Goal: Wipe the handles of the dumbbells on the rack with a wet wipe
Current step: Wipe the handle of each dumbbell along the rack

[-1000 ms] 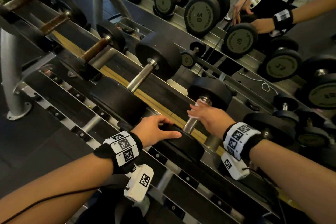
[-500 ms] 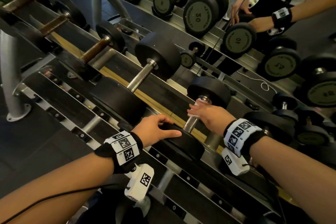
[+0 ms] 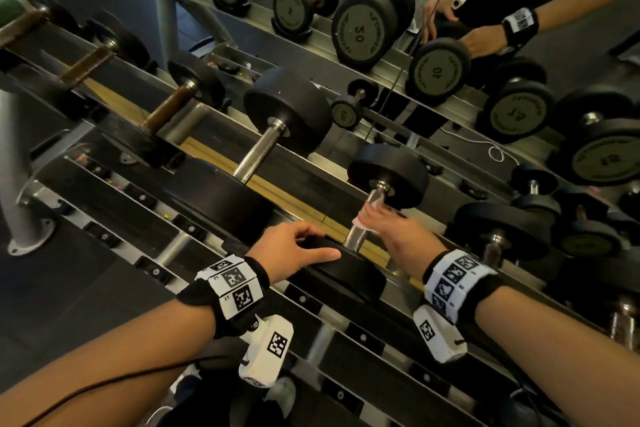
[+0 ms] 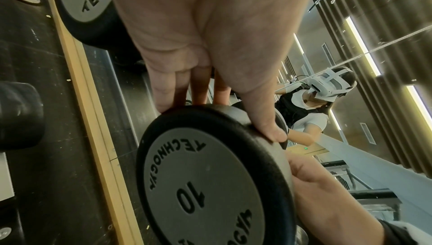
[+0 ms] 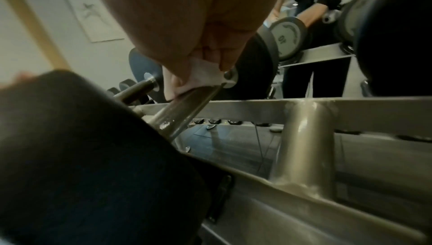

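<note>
A black 10 dumbbell lies across the rack in front of me, its steel handle (image 3: 360, 230) running from the near head (image 3: 349, 270) to the far head (image 3: 389, 173). My left hand (image 3: 298, 246) grips the rim of the near head (image 4: 210, 184), thumb and fingers curled over its edge. My right hand (image 3: 388, 229) is wrapped round the handle (image 5: 187, 108) with a white wet wipe (image 5: 201, 75) pressed between fingers and steel, near the far head. Most of the wipe (image 3: 363, 222) is hidden under my fingers.
A bigger dumbbell with a bare steel handle (image 3: 258, 156) lies to the left, and rusty-handled ones (image 3: 169, 107) further left. Smaller dumbbells (image 3: 498, 232) sit to the right. Behind the rack (image 3: 214, 246) a mirror shows the rack and my own arms (image 3: 485, 38).
My right hand with the wipe has stayed on the handle near the far head, shifting only slightly. The left hand keeps its hold on the near head.
</note>
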A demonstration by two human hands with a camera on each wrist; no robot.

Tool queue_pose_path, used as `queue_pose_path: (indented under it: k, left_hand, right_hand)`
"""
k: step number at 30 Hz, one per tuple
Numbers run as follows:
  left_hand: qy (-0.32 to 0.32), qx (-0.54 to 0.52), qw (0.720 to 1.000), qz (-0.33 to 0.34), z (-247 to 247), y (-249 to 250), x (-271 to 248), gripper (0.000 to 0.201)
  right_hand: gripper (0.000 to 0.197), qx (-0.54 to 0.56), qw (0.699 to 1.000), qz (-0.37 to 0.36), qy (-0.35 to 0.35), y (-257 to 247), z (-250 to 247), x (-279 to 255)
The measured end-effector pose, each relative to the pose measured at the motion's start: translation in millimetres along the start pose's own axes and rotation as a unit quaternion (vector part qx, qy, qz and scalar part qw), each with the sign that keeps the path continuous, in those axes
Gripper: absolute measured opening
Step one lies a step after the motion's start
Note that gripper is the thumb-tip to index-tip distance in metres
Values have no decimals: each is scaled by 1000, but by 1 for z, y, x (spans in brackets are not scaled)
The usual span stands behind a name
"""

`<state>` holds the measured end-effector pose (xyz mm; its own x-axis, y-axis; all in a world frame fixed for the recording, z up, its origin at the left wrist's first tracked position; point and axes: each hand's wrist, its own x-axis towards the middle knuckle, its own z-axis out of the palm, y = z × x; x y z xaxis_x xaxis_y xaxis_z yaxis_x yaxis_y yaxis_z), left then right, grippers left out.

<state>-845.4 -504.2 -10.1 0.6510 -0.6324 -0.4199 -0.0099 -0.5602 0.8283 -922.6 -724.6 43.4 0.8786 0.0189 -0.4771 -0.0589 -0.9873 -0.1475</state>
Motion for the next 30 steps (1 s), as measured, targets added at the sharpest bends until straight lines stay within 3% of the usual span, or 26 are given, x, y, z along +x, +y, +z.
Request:
queue_pose_path:
  k: [3,6,8,10,12,17,20,23,26,28,30]
  left_hand:
    - [-10,-2,1000,-9,-3,3,2,50]
    - [-17,16,1000,-16,-6,7,4,49]
    - [-25,19,999,-24,-7,11,7,48]
    - [-33,18,999,-32,-8,13,8,49]
    - [-38,20,998,-37,-9,14,9,52]
    - [-39,11,998,-37,-8,13,8,49]
    - [-36,1,999,-33,-8,11,7,46]
    - [-41,2,999,-32,-8,11,7,46]
    - [-45,9,999,-29,-8,11,8,47]
    - [-45,16,998,-27,-8,10,8,48]
    - [-43,17,999,-26,-8,10,8,48]
  right_hand:
    - [61,89,996,12,11,5,15,-20]
    - [49,93,994,54,1,15,24,-25]
    - [44,166,974,126,87,23,29,-28]
    - [35,280,925,154,206,32,36,-27]
    - [30,373,874,179,255,34,40,-23]
    - [22,596,725,235,251,26,52,4]
    - [24,646,665,281,249,22,57,17]
    - [31,720,596,264,237,18,54,23]
    - [23,780,531,237,233,13,48,24]
    - [19,789,525,219,233,12,47,23]
    - [23,772,557,194,234,13,51,20]
